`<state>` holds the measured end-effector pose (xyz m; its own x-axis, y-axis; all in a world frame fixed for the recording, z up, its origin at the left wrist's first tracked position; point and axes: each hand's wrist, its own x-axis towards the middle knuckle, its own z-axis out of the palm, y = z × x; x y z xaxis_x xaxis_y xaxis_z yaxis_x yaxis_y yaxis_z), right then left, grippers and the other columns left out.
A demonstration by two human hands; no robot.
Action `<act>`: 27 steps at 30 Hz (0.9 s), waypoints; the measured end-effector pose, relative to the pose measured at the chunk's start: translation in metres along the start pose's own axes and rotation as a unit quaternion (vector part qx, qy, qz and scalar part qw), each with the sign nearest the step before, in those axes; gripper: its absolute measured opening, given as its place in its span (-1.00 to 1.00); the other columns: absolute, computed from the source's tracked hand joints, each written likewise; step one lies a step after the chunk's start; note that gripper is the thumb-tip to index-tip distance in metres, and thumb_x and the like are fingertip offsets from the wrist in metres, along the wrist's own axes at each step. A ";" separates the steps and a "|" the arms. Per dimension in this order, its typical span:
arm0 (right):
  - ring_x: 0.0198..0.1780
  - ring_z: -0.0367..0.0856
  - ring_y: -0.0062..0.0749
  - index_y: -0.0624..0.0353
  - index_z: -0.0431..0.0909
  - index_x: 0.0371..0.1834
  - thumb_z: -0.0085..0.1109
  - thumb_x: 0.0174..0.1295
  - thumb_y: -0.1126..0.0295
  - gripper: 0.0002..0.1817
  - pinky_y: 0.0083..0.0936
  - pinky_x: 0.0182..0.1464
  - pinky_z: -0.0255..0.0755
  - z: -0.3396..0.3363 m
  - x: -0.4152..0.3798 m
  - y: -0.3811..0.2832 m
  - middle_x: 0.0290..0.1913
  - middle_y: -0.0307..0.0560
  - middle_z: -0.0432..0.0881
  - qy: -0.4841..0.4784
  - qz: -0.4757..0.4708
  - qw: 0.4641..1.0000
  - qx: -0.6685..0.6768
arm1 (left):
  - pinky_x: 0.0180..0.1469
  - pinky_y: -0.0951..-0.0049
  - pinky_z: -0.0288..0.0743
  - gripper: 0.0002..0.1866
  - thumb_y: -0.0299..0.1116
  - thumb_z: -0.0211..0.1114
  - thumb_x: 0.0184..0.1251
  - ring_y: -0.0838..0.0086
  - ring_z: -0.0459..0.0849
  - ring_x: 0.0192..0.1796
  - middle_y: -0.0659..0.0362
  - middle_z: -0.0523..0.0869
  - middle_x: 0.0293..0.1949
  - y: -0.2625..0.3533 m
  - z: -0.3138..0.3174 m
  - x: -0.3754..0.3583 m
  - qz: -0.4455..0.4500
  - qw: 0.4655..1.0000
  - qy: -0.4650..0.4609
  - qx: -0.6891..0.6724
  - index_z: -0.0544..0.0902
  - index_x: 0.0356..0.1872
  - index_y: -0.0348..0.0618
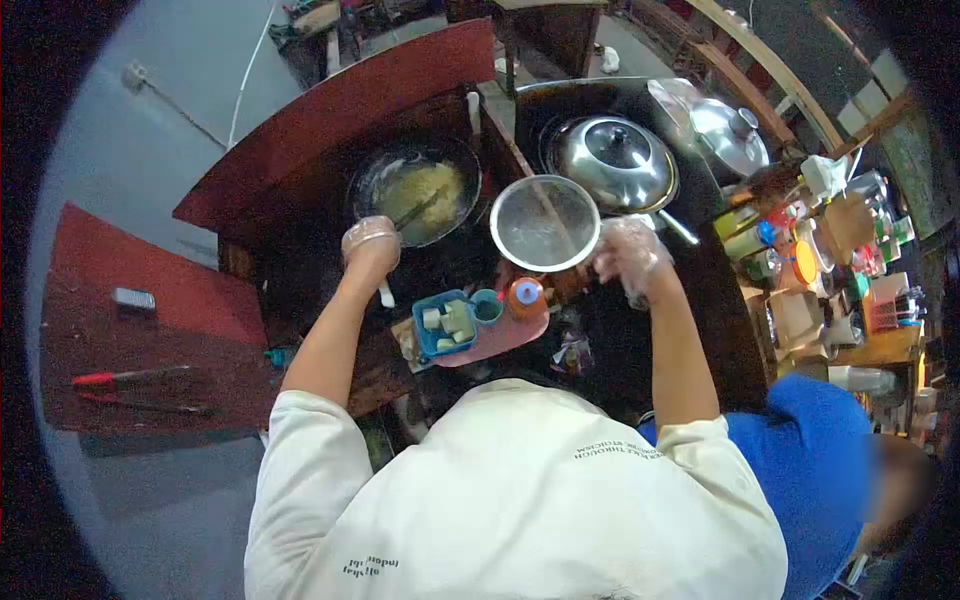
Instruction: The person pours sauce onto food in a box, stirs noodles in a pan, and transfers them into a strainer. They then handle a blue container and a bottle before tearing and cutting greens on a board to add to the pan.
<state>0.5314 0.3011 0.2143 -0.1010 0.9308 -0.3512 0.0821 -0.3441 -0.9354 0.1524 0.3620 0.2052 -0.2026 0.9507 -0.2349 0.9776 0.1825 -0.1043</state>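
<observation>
A plastic glove covers my left hand, which is closed round the handle of a spatula. The blade lies in yellowish food inside a dark wok. My right hand, also gloved in clear plastic, grips the right side of a round, see-through disc with a white rim; whether it is a strainer or a lid I cannot tell. This disc is held right of the wok. Behind it sits a covered pan with a shiny metal lid.
Near my body are a blue basket of pale blocks, a teal cup and an orange bottle. Red-handled tongs lie left. Bottles and containers crowd the right; a person in blue is beside me.
</observation>
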 end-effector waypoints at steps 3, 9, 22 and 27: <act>-0.61 0.58 -0.45 0.31 0.63 -0.40 0.07 0.33 0.22 -0.66 -0.50 -0.59 0.51 0.016 0.057 0.027 -0.51 -0.01 0.65 -0.082 -0.136 0.985 -0.065 | -0.06 0.22 0.67 -0.82 -0.48 0.30 0.12 0.12 0.77 -0.07 -0.03 0.78 -0.18 -0.019 -0.011 -0.007 0.025 0.999 0.018 0.031 0.78 -0.26 -0.23; -0.46 0.72 -0.11 0.38 0.60 -0.42 0.04 0.26 0.34 -0.71 -0.18 -0.47 0.61 0.088 0.122 0.009 -0.46 0.16 0.69 -0.004 0.058 0.997 -0.055 | -0.12 0.17 0.66 -0.81 -0.42 0.19 0.20 0.11 0.78 -0.18 -0.03 0.78 -0.27 -0.070 0.004 -0.009 0.127 0.976 0.131 0.122 0.78 -0.33 -0.19; -0.36 0.78 -0.18 0.30 0.70 -0.40 0.13 0.25 0.28 -0.71 -0.26 -0.30 0.64 0.165 0.190 0.009 -0.40 0.10 0.74 0.024 -0.211 0.729 -0.650 | -0.28 0.20 0.60 -0.70 -0.26 0.14 0.39 0.19 0.74 -0.34 0.07 0.73 -0.40 -0.127 -0.028 -0.041 0.128 0.943 0.279 0.125 0.66 -0.01 -0.20; -0.36 0.77 -0.15 0.31 0.70 -0.39 0.17 0.25 0.24 -0.69 -0.25 -0.36 0.62 0.193 0.245 0.038 -0.37 0.13 0.74 -0.004 -0.135 0.881 -0.453 | -0.26 0.15 0.59 -0.64 -0.11 0.14 0.43 0.17 0.74 -0.30 0.04 0.72 -0.37 -0.126 -0.048 -0.044 0.138 0.936 0.302 0.113 0.61 0.03 -0.14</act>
<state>0.3185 0.4921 0.0842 -0.2441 0.9618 -0.1242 0.8114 0.1324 -0.5693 0.0406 0.3089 0.2751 0.1921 0.9344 0.2999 0.9371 -0.0839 -0.3388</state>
